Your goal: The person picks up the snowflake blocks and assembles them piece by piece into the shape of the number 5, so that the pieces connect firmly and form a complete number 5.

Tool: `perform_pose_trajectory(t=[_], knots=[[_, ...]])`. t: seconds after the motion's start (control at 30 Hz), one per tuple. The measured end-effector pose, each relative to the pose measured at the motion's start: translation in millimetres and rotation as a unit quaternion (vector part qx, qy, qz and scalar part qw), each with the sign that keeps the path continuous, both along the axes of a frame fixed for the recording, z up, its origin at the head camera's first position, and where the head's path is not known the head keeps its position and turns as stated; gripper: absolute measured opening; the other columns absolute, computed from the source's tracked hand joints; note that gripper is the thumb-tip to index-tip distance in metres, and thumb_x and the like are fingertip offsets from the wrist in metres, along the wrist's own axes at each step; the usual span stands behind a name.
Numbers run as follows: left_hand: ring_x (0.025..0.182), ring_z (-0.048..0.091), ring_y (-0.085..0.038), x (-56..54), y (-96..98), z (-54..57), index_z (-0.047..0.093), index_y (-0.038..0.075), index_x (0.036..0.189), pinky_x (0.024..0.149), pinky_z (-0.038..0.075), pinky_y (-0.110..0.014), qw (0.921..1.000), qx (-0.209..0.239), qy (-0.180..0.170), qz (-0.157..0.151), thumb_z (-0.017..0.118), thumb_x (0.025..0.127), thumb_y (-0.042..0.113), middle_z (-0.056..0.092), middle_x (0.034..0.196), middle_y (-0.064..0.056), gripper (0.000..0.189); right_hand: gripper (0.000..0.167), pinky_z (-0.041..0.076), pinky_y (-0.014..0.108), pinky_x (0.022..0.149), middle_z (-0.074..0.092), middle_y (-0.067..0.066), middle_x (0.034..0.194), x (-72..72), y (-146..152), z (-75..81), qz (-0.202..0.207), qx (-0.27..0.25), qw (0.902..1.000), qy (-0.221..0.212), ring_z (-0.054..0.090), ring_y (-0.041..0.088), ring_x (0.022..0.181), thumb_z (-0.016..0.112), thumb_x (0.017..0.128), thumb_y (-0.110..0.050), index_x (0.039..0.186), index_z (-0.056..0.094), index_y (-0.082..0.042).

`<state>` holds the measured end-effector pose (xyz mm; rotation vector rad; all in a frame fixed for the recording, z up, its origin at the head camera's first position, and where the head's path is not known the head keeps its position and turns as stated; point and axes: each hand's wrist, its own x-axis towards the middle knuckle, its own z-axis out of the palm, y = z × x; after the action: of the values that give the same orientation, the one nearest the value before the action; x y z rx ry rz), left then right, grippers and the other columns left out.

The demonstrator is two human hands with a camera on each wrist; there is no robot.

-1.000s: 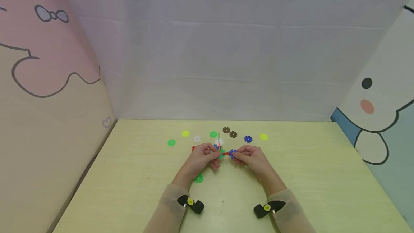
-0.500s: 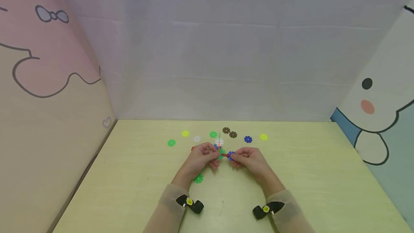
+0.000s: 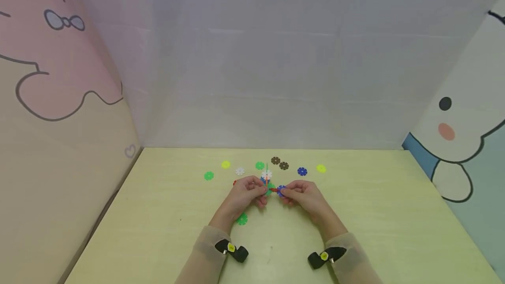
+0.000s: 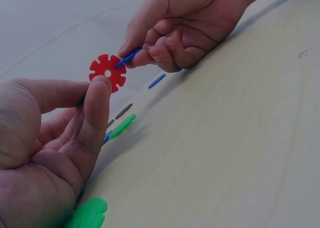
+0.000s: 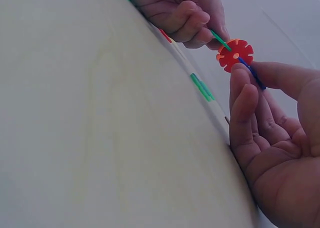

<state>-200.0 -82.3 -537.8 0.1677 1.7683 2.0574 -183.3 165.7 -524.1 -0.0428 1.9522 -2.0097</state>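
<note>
My left hand [image 3: 247,194] pinches a green notched plastic disc [image 5: 219,38] between thumb and fingers. A red notched disc [image 4: 102,66] is slotted onto that green one, standing between the two hands. My right hand [image 3: 304,194] pinches a blue notched disc [image 3: 281,191], whose edge meets the red disc's rim; in both wrist views it appears to sit in a notch, how deep I cannot tell. Beside the left fingertips, an orange disc [image 3: 267,181] seen edge-on and a white disc [image 3: 267,174] look in line; whether they are joined to the held green disc is unclear.
Loose notched discs lie on the pale wooden table [image 3: 394,214]: green [image 3: 209,175], yellow [image 3: 225,164], brown [image 3: 284,165], dark blue [image 3: 302,171] and more. Another green disc [image 3: 242,219] lies by the left wrist. A white cloth wall [image 3: 252,78] stands behind the table.
My right hand has shifted slightly left with the blue disc, narrowing the gap to the left hand. Over the last half second the hands stay nearly still; the head view tilts a little.
</note>
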Motion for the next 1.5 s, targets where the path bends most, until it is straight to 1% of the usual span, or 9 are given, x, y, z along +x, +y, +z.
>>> perform_pose_trajectory(t=[0.23,0.43,0.57,0.67,0.77,0.9,1.0,1.33,1.5], knots=[[0.068,0.073,-0.019,0.1,0.6,0.1,0.062,0.001,0.104,0.066,0.064,-0.032,1.0,-0.002,0.003,-0.007,0.072,0.103,0.002,0.077,0.086,-0.014,0.011,0.028,0.059,0.026,0.064,0.081,0.015,0.098,-3.0,12,-1.0,0.022,0.05,0.9985,0.002,0.075,0.02,0.079,0.076,0.105,-0.021,0.116,0.077,0.004],[0.068,0.073,-0.019,-1.7,2.6,0.0,0.062,0.0,0.107,0.066,0.065,-0.032,0.9999,-0.005,0.008,-0.006,0.073,0.103,0.003,0.078,0.088,-0.015,0.011,0.035,0.056,0.024,0.062,0.08,0.011,0.1,-11.4,39,4.9,-0.052,0.079,0.9955,-0.003,0.074,0.018,0.079,0.074,0.107,-0.024,0.123,0.073,0.007],[0.068,0.073,-0.018,-1.4,1.5,-2.1,0.063,0.001,0.106,0.068,0.065,-0.032,0.9999,-0.007,0.013,-0.008,0.074,0.103,0.005,0.077,0.086,-0.014,0.012,0.036,0.052,0.023,0.061,0.08,0.006,0.098,-19.1,62,4.7,-0.113,0.101,0.9885,0.005,0.072,0.013,0.075,0.075,0.107,-0.023,0.126,0.071,0.007],[0.067,0.073,-0.018,-0.8,-0.2,-4.3,0.064,0.002,0.105,0.067,0.065,-0.032,0.9998,-0.007,0.015,-0.006,0.074,0.103,0.005,0.077,0.084,-0.013,0.011,0.038,0.05,0.024,0.061,0.079,0.004,0.097,-27.9,75,5.4,-0.13,0.13,0.9829,0.01,0.072,0.012,0.073,0.076,0.106,-0.024,0.13,0.069,0.005],[0.067,0.073,-0.018,-1.3,0.0,-5.4,0.063,0.0,0.106,0.067,0.065,-0.032,0.9998,-0.004,0.019,-0.006,0.075,0.103,0.005,0.077,0.084,-0.013,0.013,0.042,0.051,0.025,0.062,0.078,0.006,0.094,-39.8,88,9.7,-0.114,0.181,0.9765,0.025,0.072,0.013,0.074,0.076,0.106,-0.026,0.134,0.066,0.003],[0.068,0.073,-0.018,-2.0,3.1,-4.3,0.064,0.001,0.107,0.067,0.065,-0.032,0.9997,-0.001,0.02,-0.01,0.075,0.103,0.005,0.077,0.086,-0.016,0.012,0.046,0.053,0.027,0.067,0.077,0.011,0.096,-53.9,105,17.7,-0.074,0.269,0.9588,0.055,0.072,0.016,0.078,0.072,0.107,-0.029,0.141,0.062,0.001],[0.068,0.073,-0.019,-2.1,4.7,-3.6,0.064,0.004,0.105,0.066,0.065,-0.032,0.9999,-0.003,0.014,-0.007,0.074,0.103,0.003,0.077,0.087,-0.017,0.01,0.05,0.054,0.029,0.069,0.076,0.014,0.1,-61.3,113,20.1,-0.051,0.308,0.9479,0.066,0.071,0.018,0.08,0.072,0.107,-0.029,0.146,0.059,0.001],[0.067,0.074,-0.02,-2.7,4.5,-3.4,0.065,0.006,0.103,0.065,0.065,-0.033,0.9998,-0.001,0.017,-0.013,0.073,0.103,0.003,0.077,0.086,-0.017,0.009,0.058,0.052,0.027,0.07,0.074,0.009,0.095,-67.2,119,17.0,-0.017,0.318,0.9456,0.064,0.064,0.018,0.079,0.077,0.104,-0.023,0.153,0.057,0.001],[0.068,0.074,-0.019,-3.3,4.0,-3.8,0.065,0.007,0.103,0.065,0.065,-0.032,0.9997,0.0,0.017,-0.017,0.073,0.104,0.002,0.077,0.084,-0.015,0.009,0.057,0.054,0.025,0.069,0.072,0.007,0.096,-65.4,117,13.7,-0.031,0.311,0.9477,0.066,0.064,0.015,0.078,0.08,0.102,-0.021,0.15,0.06,0.002]])
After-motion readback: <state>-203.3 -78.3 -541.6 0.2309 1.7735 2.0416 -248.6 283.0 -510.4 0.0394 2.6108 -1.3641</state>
